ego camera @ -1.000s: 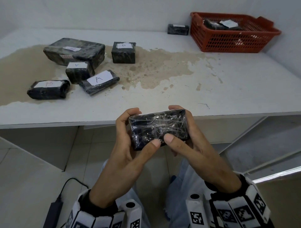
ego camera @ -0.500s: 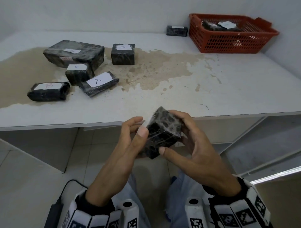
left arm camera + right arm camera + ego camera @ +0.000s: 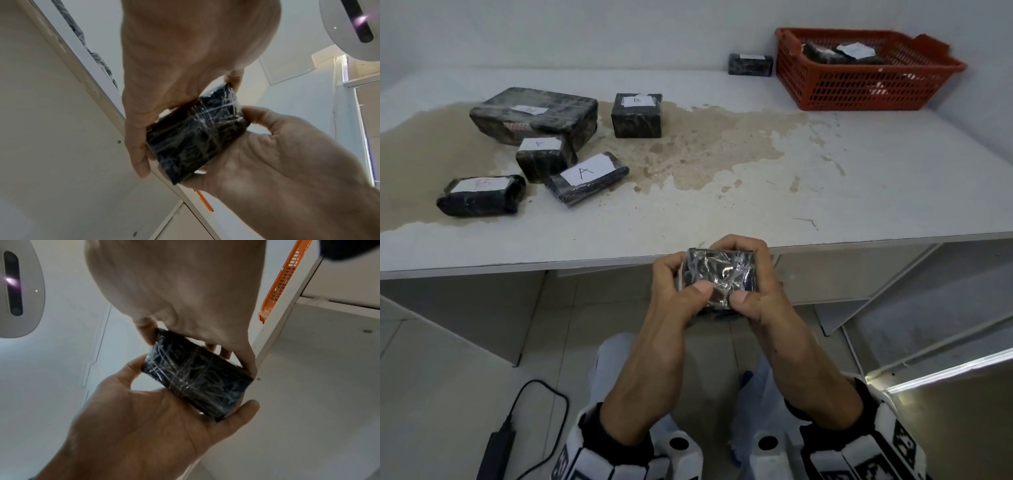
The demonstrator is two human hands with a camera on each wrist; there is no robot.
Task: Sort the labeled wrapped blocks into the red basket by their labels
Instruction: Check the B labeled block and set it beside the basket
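Both hands hold one black, film-wrapped block (image 3: 717, 275) just below the table's front edge. My left hand (image 3: 679, 287) grips its left side and my right hand (image 3: 756, 284) its right, with both thumbs pressed on the near face. No label shows on the faces in view. The wrist views show the same block (image 3: 195, 138) (image 3: 197, 379) between my left hand (image 3: 277, 146) and my right hand (image 3: 154, 410). The red basket (image 3: 859, 89) stands at the table's far right with labeled blocks (image 3: 839, 54) inside.
Several wrapped blocks lie at the table's left: a large one (image 3: 534, 114), a cube (image 3: 637, 114), a small "A" block (image 3: 544, 157), a flat "A" block (image 3: 589, 178) and a "B" block (image 3: 481, 195). Another block (image 3: 750, 64) sits left of the basket. A brown stain (image 3: 705, 147) covers the table's middle.
The block has been turned over between my hands, from lying lengthwise to showing a squarer crinkled face. Both hands have closed in around it.
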